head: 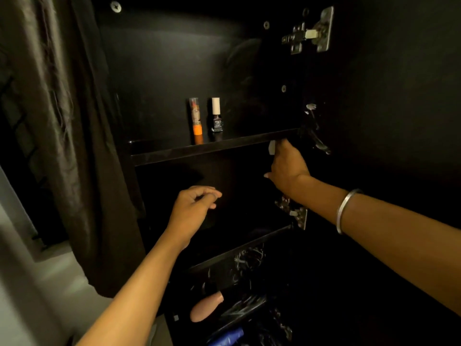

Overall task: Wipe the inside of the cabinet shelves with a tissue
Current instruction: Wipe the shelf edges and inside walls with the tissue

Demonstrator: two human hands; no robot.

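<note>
- Head view, only cam. Dark cabinet (174, 71) filled the centre of frame, door swung open at right w/ upper hinge (309, 33) at top right.
- Upper shelf (199, 152) ran as a long strip from centre-left, rising slightly toward centre-right; long axis roughly left-right in frame.
- Right hand (287, 166) was at the right end of that strip, just under its front edge, fingers curled round a small white tissue (272, 147). Only a bit of tissue showed, poking out above the hand's left side and touching or almost touching the edge.
- Key relation, judged: unwiped shelf length lay to the left of the right hand along the shelf axis, so the next stroke likely ran leftward or into the bay beneath. Right hand was nearer the shelf by far.
- Right arm came in from lower right, stretched up and inward, wrist w/ silver bangle (345, 211), back of hand toward cam.
- Left hand (194, 206) hung lower, mid-frame, in front of the dark bay below the shelf; fingers loosely curled, thumb near forefinger, holding nothing visible.
- On the shelf, left of centre: orange tube (195, 118) and small bottle (216, 116) w/ white cap, both upright, just beside each other, well apart from the tissue.
- Risk, judged: a leftward wipe on top could knock those two over.
</note>
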